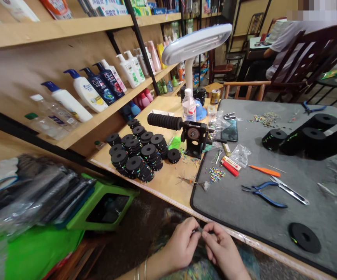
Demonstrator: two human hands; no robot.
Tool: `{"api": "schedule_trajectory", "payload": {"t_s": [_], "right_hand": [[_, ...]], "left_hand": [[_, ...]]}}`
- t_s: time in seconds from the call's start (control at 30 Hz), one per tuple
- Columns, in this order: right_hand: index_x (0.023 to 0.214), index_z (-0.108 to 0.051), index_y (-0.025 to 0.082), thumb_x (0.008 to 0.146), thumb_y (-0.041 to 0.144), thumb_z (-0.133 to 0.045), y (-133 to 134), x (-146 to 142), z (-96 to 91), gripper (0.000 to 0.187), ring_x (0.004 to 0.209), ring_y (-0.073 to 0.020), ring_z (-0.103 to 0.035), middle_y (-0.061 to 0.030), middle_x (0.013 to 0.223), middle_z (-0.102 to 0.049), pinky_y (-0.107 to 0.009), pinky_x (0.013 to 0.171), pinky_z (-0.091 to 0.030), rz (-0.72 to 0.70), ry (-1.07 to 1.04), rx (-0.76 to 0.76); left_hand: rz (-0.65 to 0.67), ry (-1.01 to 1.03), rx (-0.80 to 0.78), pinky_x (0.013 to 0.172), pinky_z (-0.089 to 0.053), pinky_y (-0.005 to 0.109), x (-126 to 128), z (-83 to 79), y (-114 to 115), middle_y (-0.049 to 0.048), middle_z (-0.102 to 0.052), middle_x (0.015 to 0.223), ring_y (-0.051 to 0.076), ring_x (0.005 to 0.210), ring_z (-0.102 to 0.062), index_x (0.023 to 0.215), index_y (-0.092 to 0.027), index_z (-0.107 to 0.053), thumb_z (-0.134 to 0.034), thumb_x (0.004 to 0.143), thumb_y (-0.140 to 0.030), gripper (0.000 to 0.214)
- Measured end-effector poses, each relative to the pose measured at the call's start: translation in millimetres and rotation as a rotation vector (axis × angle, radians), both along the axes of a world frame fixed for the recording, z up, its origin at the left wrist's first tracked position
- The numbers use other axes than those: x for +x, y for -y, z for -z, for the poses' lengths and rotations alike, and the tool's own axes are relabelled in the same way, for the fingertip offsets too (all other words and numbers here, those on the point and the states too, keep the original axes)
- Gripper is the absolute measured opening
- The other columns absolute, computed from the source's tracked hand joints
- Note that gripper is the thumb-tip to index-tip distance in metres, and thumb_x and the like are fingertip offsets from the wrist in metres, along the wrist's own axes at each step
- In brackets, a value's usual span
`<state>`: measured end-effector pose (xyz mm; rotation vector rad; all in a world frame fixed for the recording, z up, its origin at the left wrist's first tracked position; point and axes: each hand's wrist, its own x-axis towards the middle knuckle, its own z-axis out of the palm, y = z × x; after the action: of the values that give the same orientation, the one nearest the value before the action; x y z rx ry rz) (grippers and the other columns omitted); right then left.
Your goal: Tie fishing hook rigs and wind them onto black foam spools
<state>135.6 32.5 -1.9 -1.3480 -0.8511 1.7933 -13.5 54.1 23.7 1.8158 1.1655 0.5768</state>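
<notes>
My left hand (183, 245) and my right hand (222, 249) meet low in front of the table's near edge, over my lap. Both pinch a tiny thing (200, 230) between their fingertips; it is too small to name. Above them lies a grey mat (273, 217) with blue-handled pliers (262, 193), scissors (291, 191), an orange-handled tool (264, 170) and a flat black foam disc (304, 237). Small coloured beads (216, 174) are scattered near the mat's left edge.
Stacks of black foam spools (136, 151) and a black hand-crank winder (192, 134) stand on the wooden table. A white desk lamp (196, 42), a water bottle (188, 105), shelves of shampoo bottles (98, 83), a green stool (104, 202) and a seated person (285, 42) at the back are around.
</notes>
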Motion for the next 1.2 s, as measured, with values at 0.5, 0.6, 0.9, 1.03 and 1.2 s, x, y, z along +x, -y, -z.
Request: {"api": "schedule_trajectory", "payload": {"t_s": [0.5, 0.6, 0.9, 1.03, 1.2], "right_hand": [[0.075, -0.044, 0.023, 0.067, 0.066, -0.065, 0, -1, -9.6, 0.048, 0.03, -0.0029, -0.014, 0.0152, 0.031, -0.037, -0.016, 0.032, -0.008, 0.161, -0.147, -0.135], [0.077, -0.044, 0.024, 0.07, 0.066, -0.063, 1, -1, -9.1, 0.047, 0.031, -0.0035, -0.015, 0.0149, 0.032, -0.037, -0.016, 0.033, -0.009, 0.171, -0.132, -0.099], [0.075, -0.043, 0.024, 0.071, 0.063, -0.065, 2, 0, -5.5, 0.045, 0.036, -0.0047, -0.012, 0.0163, 0.039, -0.024, -0.02, 0.037, -0.006, 0.198, -0.185, -0.044], [0.074, -0.043, 0.023, 0.071, 0.064, -0.065, 1, 0, -6.4, 0.046, 0.038, -0.0049, -0.012, 0.0163, 0.043, -0.02, -0.019, 0.037, -0.006, 0.202, -0.163, -0.021], [0.075, -0.043, 0.023, 0.07, 0.065, -0.064, 0, -2, -5.7, 0.047, 0.039, -0.0051, -0.013, 0.016, 0.046, -0.02, -0.019, 0.038, -0.007, 0.188, -0.15, 0.001]], "left_hand": [[-0.068, 0.04, -0.176, 0.063, -0.034, 0.026, 3, -5.8, 0, 0.0005, -0.05, 0.071, 0.015, 0.067, -0.045, 0.074, -0.018, -0.048, -0.044, 0.084, -0.02, 0.011], [-0.078, 0.049, -0.189, 0.063, -0.034, 0.026, 4, -6.8, 0, 0.0003, -0.049, 0.071, 0.015, 0.067, -0.045, 0.075, -0.018, -0.048, -0.043, 0.084, -0.021, 0.011], [-0.112, 0.114, -0.248, 0.063, -0.034, 0.024, 6, -7.9, -1, -0.0017, -0.047, 0.069, 0.013, 0.066, -0.042, 0.076, -0.018, -0.048, -0.044, 0.082, -0.018, 0.008], [-0.118, 0.102, -0.251, 0.062, -0.034, 0.024, 6, -3.7, 0, -0.0021, -0.046, 0.068, 0.013, 0.065, -0.042, 0.075, -0.018, -0.047, -0.043, 0.081, -0.017, 0.007], [-0.136, 0.114, -0.251, 0.06, -0.033, 0.023, 8, -4.1, -2, -0.0029, -0.044, 0.065, 0.013, 0.063, -0.042, 0.071, -0.018, -0.046, -0.045, 0.078, -0.016, 0.007]]}}
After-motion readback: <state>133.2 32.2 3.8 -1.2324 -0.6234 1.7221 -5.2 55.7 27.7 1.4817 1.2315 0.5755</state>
